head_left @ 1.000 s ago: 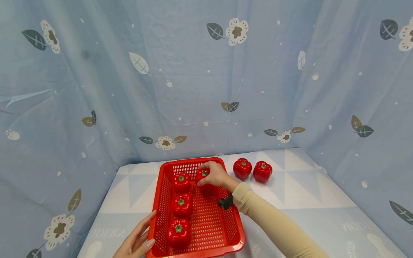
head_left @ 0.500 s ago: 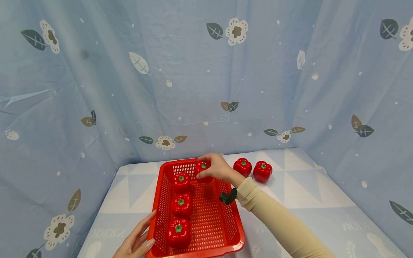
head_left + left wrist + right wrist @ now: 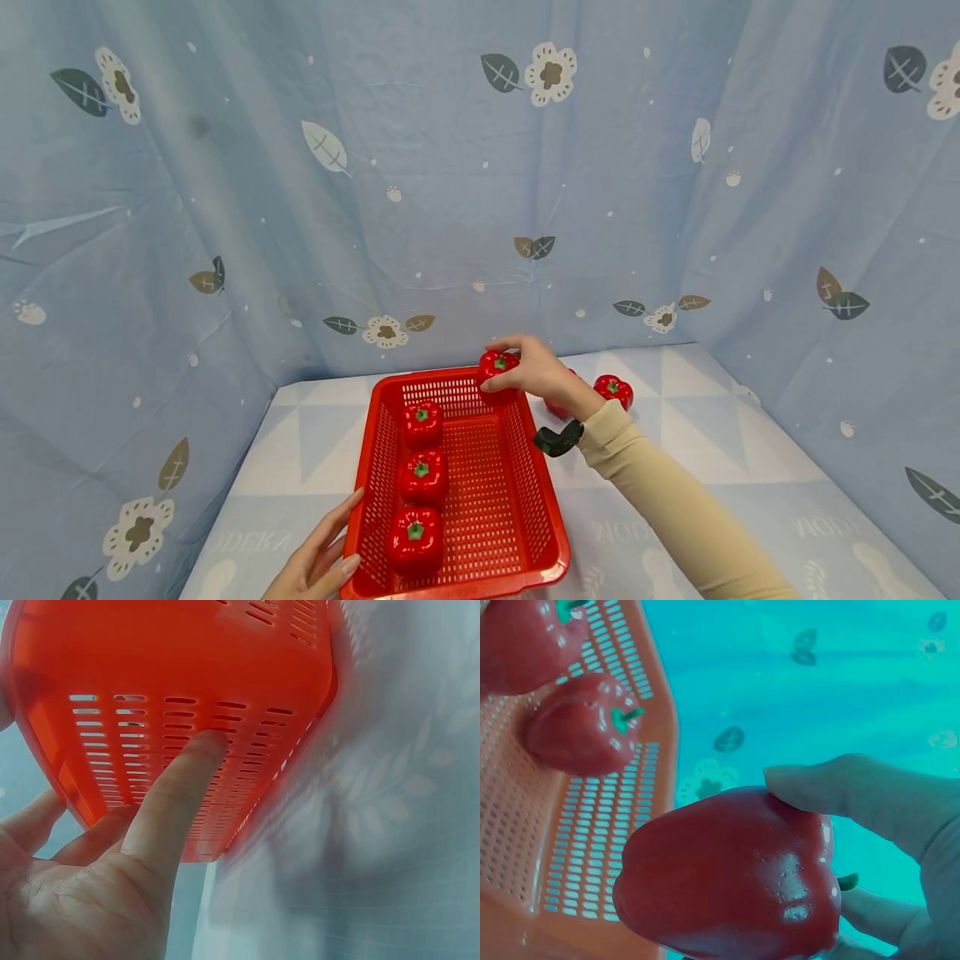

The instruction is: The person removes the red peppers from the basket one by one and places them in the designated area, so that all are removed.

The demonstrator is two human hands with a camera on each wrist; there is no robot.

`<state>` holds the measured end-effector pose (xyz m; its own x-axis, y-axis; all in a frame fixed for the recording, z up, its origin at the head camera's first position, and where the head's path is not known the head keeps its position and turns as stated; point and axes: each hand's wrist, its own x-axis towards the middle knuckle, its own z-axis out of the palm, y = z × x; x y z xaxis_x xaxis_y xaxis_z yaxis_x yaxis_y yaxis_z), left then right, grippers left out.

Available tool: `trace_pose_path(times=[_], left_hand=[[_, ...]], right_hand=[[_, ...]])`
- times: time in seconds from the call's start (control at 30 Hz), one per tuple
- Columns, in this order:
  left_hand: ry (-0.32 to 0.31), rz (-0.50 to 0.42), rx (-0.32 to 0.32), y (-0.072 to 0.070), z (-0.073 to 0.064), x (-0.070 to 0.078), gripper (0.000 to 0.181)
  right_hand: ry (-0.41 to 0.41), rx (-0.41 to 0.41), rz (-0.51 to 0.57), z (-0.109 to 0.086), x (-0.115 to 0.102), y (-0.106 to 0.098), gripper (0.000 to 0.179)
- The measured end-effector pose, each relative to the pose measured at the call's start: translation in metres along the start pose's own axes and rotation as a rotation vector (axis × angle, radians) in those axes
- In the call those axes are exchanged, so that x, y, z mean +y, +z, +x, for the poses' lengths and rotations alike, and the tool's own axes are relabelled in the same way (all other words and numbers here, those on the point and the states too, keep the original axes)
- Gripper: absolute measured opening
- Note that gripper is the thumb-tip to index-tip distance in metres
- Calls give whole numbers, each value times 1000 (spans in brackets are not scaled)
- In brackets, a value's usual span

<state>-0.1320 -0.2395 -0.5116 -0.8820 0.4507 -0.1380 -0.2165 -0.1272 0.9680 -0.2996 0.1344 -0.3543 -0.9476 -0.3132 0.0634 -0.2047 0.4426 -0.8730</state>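
Between the thumb and fingers of my right hand (image 3: 542, 371) is a glossy red bell pepper (image 3: 492, 372) with a green stem, above the far right corner of a red plastic basket (image 3: 483, 508). The right wrist view has this bell pepper (image 3: 727, 874) lying sideways beside the basket wall. Three more red bell peppers, a far one (image 3: 423, 427), a middle one (image 3: 424, 479) and a near one (image 3: 416, 546), stand in a row along the basket's left side. Against the basket's left wall rests my left hand (image 3: 318, 554), one straight finger (image 3: 176, 795) touching the slotted side.
Two bell peppers are on the table to the right of the basket: one (image 3: 613, 388) shows its top, the other (image 3: 557, 410) is mostly behind the right hand. A pale patterned cloth (image 3: 720, 450) covers the table. A blue floral curtain (image 3: 480, 192) hangs along its back and sides.
My right hand has lifted its bell pepper from the basket's far part and carried it up and right to the corner. The left hand and basket have stayed put.
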Motion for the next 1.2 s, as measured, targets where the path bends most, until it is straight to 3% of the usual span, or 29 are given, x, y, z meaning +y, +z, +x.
trace_pose_path(times=[0.3, 0.57, 1.0, 1.2], left_hand=[[-12, -3, -5, -2, 0, 1, 85], [-16, -6, 0, -2, 0, 2, 84], [-32, -8, 12, -3, 0, 0, 86], [-26, -1, 13, -3, 0, 0, 86]], right_hand=[[17, 11, -1, -13, -1, -25, 68], [88, 43, -21, -22, 7, -43, 68], [107, 69, -76, -41, 24, -68, 70], [127, 74, -47, -53, 32, -81, 70]])
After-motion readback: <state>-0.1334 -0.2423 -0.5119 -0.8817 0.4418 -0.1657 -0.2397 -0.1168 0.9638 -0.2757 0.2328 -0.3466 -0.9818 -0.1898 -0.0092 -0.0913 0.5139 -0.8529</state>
